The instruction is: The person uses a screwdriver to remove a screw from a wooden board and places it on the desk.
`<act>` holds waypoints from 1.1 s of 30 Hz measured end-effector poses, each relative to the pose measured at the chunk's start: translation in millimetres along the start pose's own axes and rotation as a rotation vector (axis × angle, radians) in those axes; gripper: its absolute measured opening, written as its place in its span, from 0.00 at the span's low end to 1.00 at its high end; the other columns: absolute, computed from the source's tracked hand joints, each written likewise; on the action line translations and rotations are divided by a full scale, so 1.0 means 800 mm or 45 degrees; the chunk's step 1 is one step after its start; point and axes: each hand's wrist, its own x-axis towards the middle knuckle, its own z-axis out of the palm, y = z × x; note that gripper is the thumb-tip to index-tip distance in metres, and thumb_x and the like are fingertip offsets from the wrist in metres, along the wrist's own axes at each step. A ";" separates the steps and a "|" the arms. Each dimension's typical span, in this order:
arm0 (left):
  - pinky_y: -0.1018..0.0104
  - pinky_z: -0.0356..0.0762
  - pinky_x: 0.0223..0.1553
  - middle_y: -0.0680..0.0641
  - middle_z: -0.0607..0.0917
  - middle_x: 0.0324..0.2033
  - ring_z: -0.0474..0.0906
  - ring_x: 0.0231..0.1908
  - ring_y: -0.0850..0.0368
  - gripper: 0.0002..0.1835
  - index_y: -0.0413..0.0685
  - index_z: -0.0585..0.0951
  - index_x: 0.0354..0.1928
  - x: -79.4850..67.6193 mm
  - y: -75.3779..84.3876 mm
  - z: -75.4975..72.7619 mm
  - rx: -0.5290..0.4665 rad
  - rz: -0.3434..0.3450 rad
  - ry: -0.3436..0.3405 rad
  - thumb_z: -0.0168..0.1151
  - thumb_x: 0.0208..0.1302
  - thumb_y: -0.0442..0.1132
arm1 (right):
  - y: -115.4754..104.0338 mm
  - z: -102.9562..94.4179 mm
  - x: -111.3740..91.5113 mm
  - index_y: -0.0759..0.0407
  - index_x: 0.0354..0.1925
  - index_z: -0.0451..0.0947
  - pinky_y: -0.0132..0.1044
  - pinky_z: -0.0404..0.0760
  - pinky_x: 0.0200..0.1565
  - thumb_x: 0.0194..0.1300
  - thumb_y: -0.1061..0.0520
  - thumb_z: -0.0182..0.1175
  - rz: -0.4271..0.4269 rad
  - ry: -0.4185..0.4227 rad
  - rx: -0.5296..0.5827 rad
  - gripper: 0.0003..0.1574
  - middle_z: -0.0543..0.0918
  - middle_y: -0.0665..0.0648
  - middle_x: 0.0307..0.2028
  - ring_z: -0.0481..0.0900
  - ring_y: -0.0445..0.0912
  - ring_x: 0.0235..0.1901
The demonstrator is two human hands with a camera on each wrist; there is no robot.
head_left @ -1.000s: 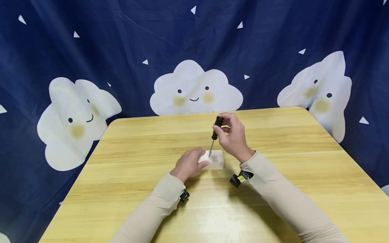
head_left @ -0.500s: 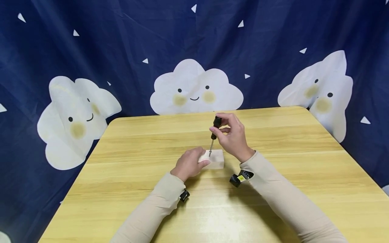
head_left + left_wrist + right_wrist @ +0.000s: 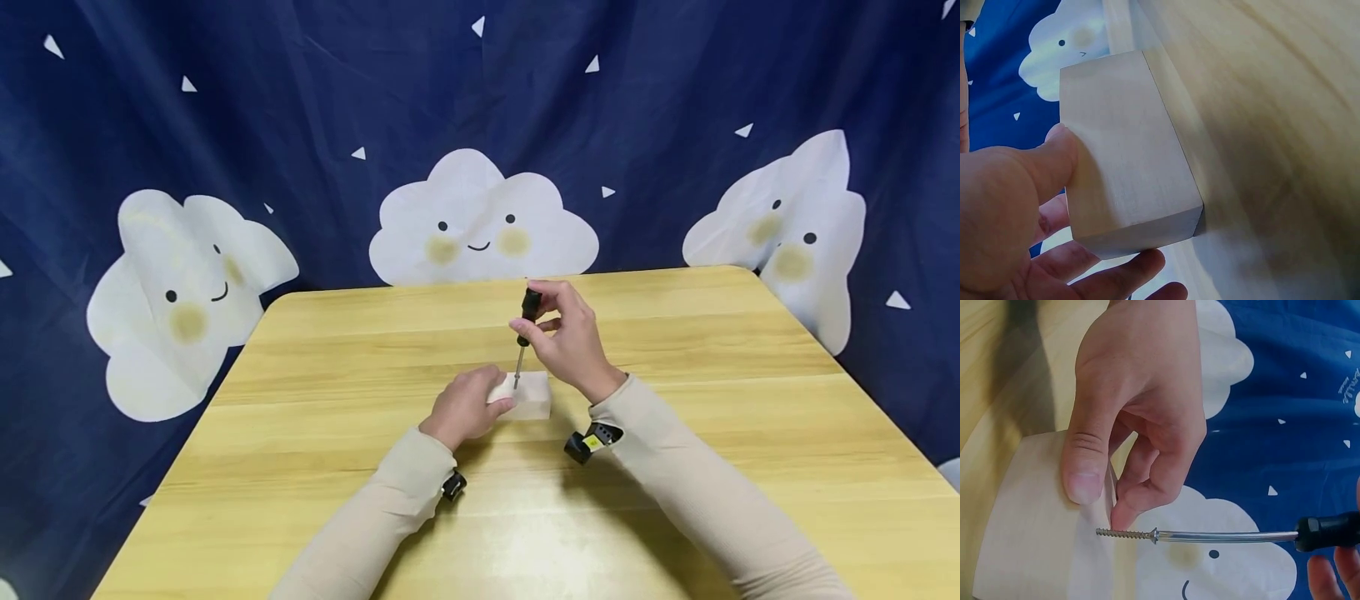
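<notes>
A pale wooden block [image 3: 534, 392] rests on the table, its near end covered by my left hand [image 3: 467, 406]. In the left wrist view, thumb and fingers of that hand grip the block [image 3: 1129, 144] from opposite sides. Over the block, my right hand [image 3: 573, 337] pinches the black handle of a screwdriver [image 3: 529, 307], which stands nearly upright. At the shaft's lower end is a metal screw [image 3: 1125, 534]; its whole thread shows in the right wrist view. Whether the screw's point touches the block, I cannot tell.
The light wooden table [image 3: 337, 358] spreads around both hands. Behind it hangs a dark blue curtain [image 3: 315, 100] with white clouds and small triangles. Black wrist devices [image 3: 580, 447] hang under both forearms.
My right hand and the screwdriver handle have shifted slightly left, so the screwdriver leans less. The left hand and the block have stayed in place.
</notes>
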 end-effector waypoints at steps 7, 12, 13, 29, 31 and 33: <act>0.51 0.76 0.50 0.44 0.81 0.54 0.78 0.53 0.46 0.23 0.43 0.77 0.57 0.001 0.001 0.000 -0.010 -0.022 -0.011 0.64 0.65 0.49 | -0.003 -0.004 0.003 0.70 0.52 0.67 0.43 0.84 0.29 0.55 0.75 0.67 0.070 -0.049 0.080 0.28 0.77 0.67 0.39 0.81 0.56 0.32; 0.51 0.76 0.50 0.44 0.81 0.54 0.78 0.53 0.46 0.23 0.43 0.77 0.57 0.001 0.001 0.000 -0.017 -0.029 -0.011 0.64 0.65 0.49 | 0.000 -0.006 0.003 0.74 0.52 0.64 0.49 0.83 0.29 0.53 0.78 0.65 0.095 -0.072 0.145 0.29 0.76 0.71 0.38 0.81 0.60 0.33; 0.51 0.76 0.50 0.44 0.81 0.53 0.78 0.53 0.46 0.23 0.43 0.78 0.57 0.001 0.001 0.000 -0.018 -0.026 -0.008 0.64 0.65 0.49 | 0.001 -0.007 0.003 0.74 0.51 0.64 0.50 0.83 0.28 0.53 0.78 0.66 0.090 -0.063 0.136 0.30 0.75 0.71 0.38 0.80 0.60 0.33; 0.51 0.76 0.51 0.45 0.82 0.53 0.78 0.53 0.46 0.24 0.43 0.78 0.57 0.002 0.001 0.001 -0.028 -0.027 -0.009 0.64 0.65 0.50 | 0.000 -0.010 0.004 0.71 0.50 0.68 0.36 0.84 0.32 0.57 0.74 0.65 0.029 -0.035 0.125 0.23 0.77 0.66 0.39 0.81 0.53 0.34; 0.51 0.76 0.50 0.45 0.82 0.53 0.78 0.53 0.46 0.24 0.43 0.78 0.57 0.002 0.001 0.001 -0.028 -0.030 -0.008 0.64 0.65 0.50 | 0.000 -0.010 0.003 0.72 0.49 0.68 0.39 0.84 0.31 0.56 0.73 0.67 0.030 -0.026 0.111 0.24 0.77 0.67 0.41 0.80 0.54 0.36; 0.51 0.76 0.51 0.45 0.82 0.53 0.78 0.53 0.46 0.24 0.43 0.77 0.57 0.002 0.001 0.000 -0.026 -0.030 -0.009 0.64 0.65 0.50 | 0.000 -0.009 0.002 0.72 0.49 0.70 0.40 0.84 0.30 0.52 0.72 0.70 0.026 0.010 0.081 0.27 0.77 0.67 0.43 0.79 0.54 0.37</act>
